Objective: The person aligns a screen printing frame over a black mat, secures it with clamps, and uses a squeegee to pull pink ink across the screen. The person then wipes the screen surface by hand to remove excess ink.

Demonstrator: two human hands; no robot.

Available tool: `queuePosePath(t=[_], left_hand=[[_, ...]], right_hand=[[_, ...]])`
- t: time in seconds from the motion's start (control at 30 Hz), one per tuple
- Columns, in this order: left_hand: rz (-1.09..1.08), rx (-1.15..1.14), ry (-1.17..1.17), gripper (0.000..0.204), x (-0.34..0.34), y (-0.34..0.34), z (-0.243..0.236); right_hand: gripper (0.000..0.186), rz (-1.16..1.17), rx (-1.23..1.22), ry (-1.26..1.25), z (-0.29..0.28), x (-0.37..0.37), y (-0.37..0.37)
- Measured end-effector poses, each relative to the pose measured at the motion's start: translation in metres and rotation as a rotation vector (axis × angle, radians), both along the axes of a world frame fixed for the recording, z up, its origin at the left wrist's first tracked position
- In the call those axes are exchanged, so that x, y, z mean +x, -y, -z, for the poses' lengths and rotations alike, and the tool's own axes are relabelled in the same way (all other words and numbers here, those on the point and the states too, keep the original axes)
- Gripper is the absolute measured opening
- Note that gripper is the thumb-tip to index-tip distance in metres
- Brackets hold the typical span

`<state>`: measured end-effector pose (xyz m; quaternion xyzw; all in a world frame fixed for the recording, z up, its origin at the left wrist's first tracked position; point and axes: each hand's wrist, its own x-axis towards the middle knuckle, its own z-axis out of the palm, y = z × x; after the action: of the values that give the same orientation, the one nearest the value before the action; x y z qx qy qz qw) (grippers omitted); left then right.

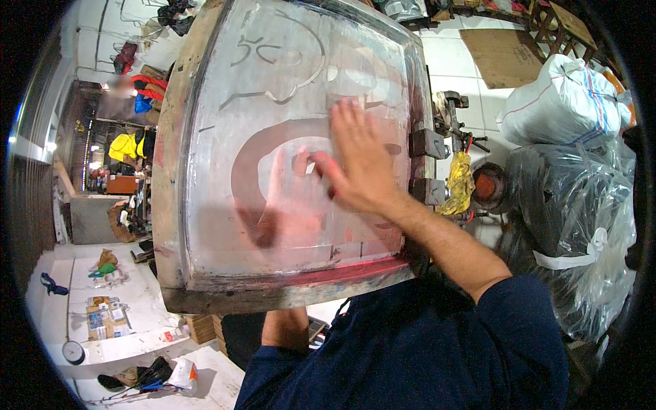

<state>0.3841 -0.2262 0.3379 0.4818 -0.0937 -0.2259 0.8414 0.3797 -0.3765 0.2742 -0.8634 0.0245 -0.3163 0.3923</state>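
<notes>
A large framed printing screen [225, 157] with translucent grey mesh stands tilted up before me. Curved outlines and a broad brownish ring show on the mesh. My right hand [362, 160] lies against its front face with fingers stretched out and thumb apart. Under those fingertips is a small pale patch [336, 102] that I cannot make out. My left forearm [285, 329] passes below and behind the frame. Through the mesh my left hand [294, 195] shows as a blurred pinkish shape; its fingers are too unclear to read. A red smear runs along the lower frame edge.
Metal clamps [428, 144] hold the frame's right side, with a yellow crumpled cloth [458, 184] beside them. Farther right are a white sack [557, 102] and plastic-wrapped bundles [567, 198]. Cardboard [499, 56] lies on the tiled floor. At left, people sit in the background.
</notes>
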Motion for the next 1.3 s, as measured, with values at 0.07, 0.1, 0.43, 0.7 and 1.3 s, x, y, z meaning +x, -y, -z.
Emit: queuePosePath(t=[0.07,0.1,0.43,0.7,1.3], left_hand=[[0.028,-0.007,-0.035,0.081,-0.005,-0.008,-0.005],[0.018,-0.015,-0.049,0.082,-0.01,-0.014,-0.007],[-0.137,-0.04,-0.05,0.083,-0.009,-0.016,-0.006],[-0.325,0.004,0.011,0.081,-0.008,-0.019,-0.003],[0.19,-0.74,-0.454,0.093,-0.009,-0.014,-0.019]], right_hand=[[0.077,-0.106,0.069,0.061,-0.034,0.001,-0.036],[0.078,-0.169,0.006,0.089,-0.048,-0.002,-0.051],[0.07,-0.188,-0.302,0.009,-0.009,-0.012,-0.002],[0.076,-0.242,0.002,0.046,-0.036,-0.017,-0.042],[0.071,-0.27,0.076,0.118,-0.048,-0.037,-0.028]])
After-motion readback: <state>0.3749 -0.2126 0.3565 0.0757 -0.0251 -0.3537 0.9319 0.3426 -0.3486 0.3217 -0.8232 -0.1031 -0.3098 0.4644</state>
